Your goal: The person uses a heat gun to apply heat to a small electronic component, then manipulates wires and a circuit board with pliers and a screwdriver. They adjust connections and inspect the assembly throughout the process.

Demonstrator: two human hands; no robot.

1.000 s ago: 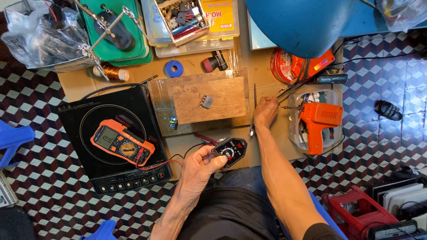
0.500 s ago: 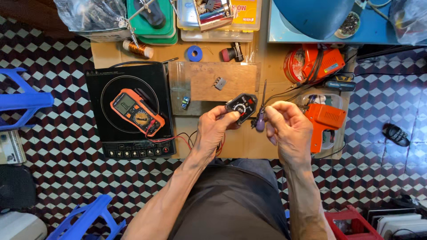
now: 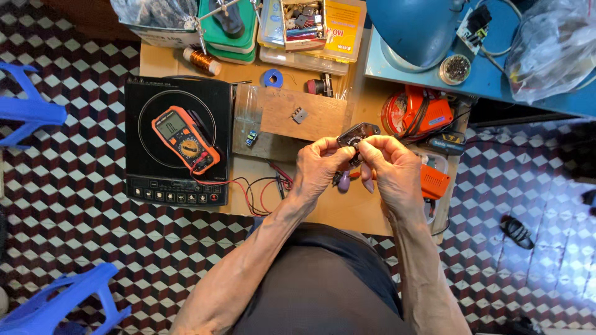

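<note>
Half a second ago my hands sat a little apart; now my right hand (image 3: 392, 166) has closed in to meet my left hand (image 3: 320, 166), and both pinch the small black part (image 3: 357, 134), raised between my fingertips above the tabletop (image 3: 323, 205), just right of the wooden board (image 3: 304, 115)

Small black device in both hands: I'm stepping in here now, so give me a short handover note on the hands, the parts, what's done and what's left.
Left hand: grip on the small black device, above the table.
Right hand: fingers on the same device; a purple-handled tool shows just below the hands.
Orange multimeter: on the black cooktop, leads trailing toward the hands.
Wooden board: behind the hands.
Done: device lifted.
Left: whatever the work on it is; the device's state is too small to tell.
</note>
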